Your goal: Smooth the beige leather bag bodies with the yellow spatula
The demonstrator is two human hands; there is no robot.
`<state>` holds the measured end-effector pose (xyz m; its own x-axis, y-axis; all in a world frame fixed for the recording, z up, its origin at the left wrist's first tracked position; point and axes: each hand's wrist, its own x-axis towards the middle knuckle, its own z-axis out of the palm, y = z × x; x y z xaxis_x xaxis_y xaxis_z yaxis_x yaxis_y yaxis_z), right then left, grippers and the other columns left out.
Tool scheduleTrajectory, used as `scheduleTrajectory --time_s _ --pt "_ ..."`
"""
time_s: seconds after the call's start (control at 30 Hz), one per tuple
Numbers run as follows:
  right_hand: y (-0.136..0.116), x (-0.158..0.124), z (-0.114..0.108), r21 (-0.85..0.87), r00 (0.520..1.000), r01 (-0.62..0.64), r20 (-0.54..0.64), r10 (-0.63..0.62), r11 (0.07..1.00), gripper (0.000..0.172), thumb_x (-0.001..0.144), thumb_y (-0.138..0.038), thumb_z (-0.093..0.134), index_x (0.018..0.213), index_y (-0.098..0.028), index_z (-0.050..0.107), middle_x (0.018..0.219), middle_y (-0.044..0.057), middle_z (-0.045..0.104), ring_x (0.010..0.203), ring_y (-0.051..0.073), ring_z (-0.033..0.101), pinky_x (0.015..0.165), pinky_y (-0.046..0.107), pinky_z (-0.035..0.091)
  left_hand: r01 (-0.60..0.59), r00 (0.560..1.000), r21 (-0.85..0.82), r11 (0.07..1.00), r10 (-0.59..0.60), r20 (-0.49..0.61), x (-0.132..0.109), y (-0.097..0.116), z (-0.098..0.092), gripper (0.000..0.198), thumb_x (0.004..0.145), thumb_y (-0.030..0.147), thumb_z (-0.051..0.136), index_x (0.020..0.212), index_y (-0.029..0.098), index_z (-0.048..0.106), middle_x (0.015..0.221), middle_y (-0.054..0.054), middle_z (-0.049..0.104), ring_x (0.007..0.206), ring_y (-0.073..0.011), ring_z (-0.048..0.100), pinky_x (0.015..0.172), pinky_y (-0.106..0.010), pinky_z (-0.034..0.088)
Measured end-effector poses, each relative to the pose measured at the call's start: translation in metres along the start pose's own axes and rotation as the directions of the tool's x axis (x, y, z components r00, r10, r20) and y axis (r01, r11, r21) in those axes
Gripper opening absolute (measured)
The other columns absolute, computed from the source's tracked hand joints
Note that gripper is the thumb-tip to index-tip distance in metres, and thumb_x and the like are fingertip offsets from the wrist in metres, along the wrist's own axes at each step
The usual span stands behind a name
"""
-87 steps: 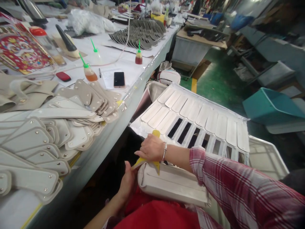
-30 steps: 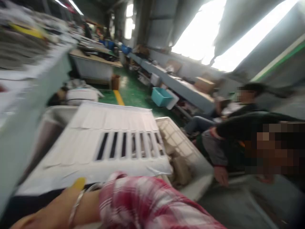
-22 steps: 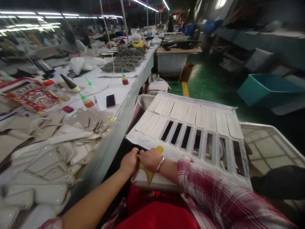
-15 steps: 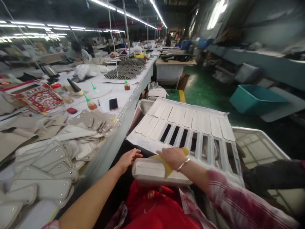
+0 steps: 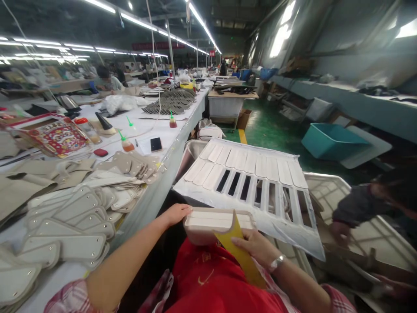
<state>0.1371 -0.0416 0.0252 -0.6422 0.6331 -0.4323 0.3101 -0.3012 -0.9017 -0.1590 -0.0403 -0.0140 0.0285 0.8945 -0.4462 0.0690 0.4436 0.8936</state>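
A shallow, round-cornered beige piece (image 5: 218,217), like a small case with a raised stitched rim, rests at my lap against the red garment. My left hand (image 5: 177,214) grips its left end, fingers together at the corner. In my right hand (image 5: 256,248) is a bent, flexible yellow sheet (image 5: 239,256), pinched near its middle. The sheet's upper tip stands in front of the beige piece's right part, and its lower end hangs over my lap. Just beyond lies a white slotted board (image 5: 208,198) bearing rows of pale, round-ended strips (image 5: 260,167).
Beige snap-studded straps (image 5: 70,237) are heaped on the table to the left. Behind them are a phone (image 5: 156,144), green-tipped bottles (image 5: 126,143) and a patterned red box (image 5: 61,135). At right, another person's arm (image 5: 353,208) reaches over a large pale bin (image 5: 374,230).
My right hand has moved off the top of the beige piece, down and right, with the yellow sheet. My left hand has closed on the piece's left end. Another person has leaned in at right.
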Motion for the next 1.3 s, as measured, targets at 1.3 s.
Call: scheduleTrajectory --time_s 1.3 --pt "0.030 0.096 0.108 0.471 0.995 -0.040 -0.061 0.078 0.881 0.053 0.062 -0.063 0.063 0.074 -0.011 0.062 0.058 0.003 0.062 0.047 0.011 0.054 0.045 0.021 0.041 -0.102 0.989 -0.630 0.770 0.007 -0.151 0.001 -0.029 0.037 0.051 0.083 0.057 0.042 0.119 0.022 0.052 0.105 -0.005 0.064 0.097 -0.0222 0.058 0.083 -0.031 0.046"
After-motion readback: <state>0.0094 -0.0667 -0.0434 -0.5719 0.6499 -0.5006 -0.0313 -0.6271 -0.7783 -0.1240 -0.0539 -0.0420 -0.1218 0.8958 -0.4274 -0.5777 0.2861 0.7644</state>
